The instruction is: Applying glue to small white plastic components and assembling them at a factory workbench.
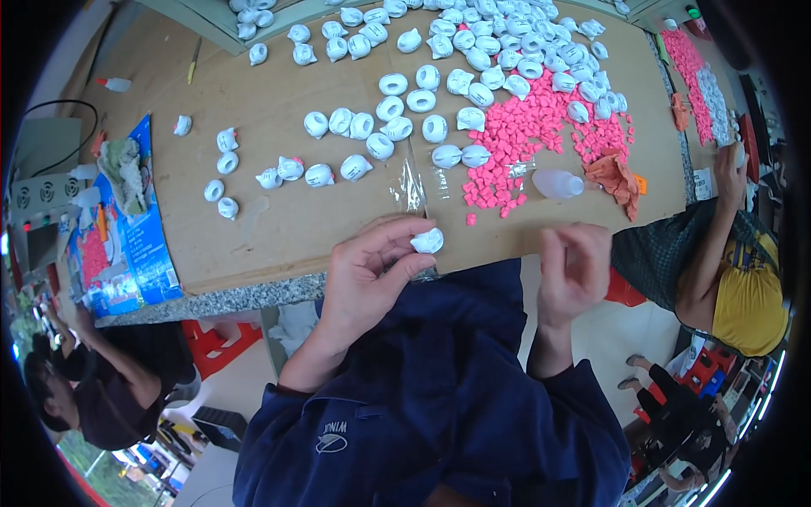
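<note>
Fingers (404,226) of the left hand (359,279) are clamped on a small white piece (429,242), held at their tips on the near-left side of the pink heap (511,131), while the right hand (583,270), directly nearer the person than that heap, is curled and blurred — whether its tips meet I cannot tell. On the cardboard-covered bench (253,253), white figures (507,42) crowd beyond the heap and straggle to its left, with a translucent bottle (555,183) and orange cloth (615,179) at its near right. Well right of the heap — past the bench's end — is a co-worker in yellow (748,304).

Pale floor (646,338); red stool (221,357)
</note>
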`<state>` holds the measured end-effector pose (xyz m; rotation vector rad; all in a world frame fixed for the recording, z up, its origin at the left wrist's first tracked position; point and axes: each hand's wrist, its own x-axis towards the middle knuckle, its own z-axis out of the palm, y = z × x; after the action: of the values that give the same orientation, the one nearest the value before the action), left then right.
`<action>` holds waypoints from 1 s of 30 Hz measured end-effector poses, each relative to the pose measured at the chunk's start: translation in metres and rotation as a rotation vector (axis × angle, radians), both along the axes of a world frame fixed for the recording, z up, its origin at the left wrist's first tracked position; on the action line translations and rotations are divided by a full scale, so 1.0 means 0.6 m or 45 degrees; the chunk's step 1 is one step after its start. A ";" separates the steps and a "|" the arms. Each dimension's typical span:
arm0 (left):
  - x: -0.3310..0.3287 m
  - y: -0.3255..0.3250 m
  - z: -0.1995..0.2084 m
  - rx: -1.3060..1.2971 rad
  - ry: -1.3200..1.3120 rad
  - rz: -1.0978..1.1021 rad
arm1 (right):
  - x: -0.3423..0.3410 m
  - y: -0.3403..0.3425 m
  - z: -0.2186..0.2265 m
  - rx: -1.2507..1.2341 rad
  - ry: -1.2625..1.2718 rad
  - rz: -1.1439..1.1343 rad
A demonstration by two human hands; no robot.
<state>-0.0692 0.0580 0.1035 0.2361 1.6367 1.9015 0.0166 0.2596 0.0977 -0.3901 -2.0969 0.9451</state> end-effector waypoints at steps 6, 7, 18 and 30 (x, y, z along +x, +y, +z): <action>0.006 -0.003 -0.004 0.028 -0.044 0.034 | -0.038 -0.056 0.003 0.161 -0.360 0.258; 0.007 -0.005 -0.005 0.044 -0.030 0.038 | -0.042 -0.058 0.003 0.197 -0.438 0.270; 0.008 0.001 0.000 -0.024 0.000 -0.069 | -0.034 -0.062 0.009 0.065 -0.145 0.471; 0.001 -0.006 0.001 0.143 -0.340 -0.257 | -0.023 -0.026 0.019 0.505 -0.172 0.742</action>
<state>-0.0685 0.0544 0.1041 0.1764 1.2834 1.7873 0.0026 0.2438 0.1093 0.3929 -2.5097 0.7958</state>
